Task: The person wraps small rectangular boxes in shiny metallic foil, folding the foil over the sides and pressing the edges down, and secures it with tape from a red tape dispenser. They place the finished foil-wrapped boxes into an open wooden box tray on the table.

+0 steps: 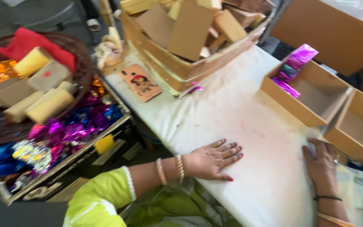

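Observation:
My left hand [213,160] lies flat, palm down, on the white work board [240,113] near its front edge, fingers spread, holding nothing. My right hand [322,162] rests palm down at the board's right side, its fingers close together, touching the corner of an open brown cardboard box [360,143]. Whether something thin lies under the right hand is unclear. Bangles circle my left wrist, and a black band circles my right one.
A second open cardboard box [307,111] holds purple foil [295,65]. A crate of cardboard pieces [181,69] stands at the back. A printed card [141,82] lies on the board. A round basket [80,80] of blocks and shiny foil scraps [68,130] sit at left.

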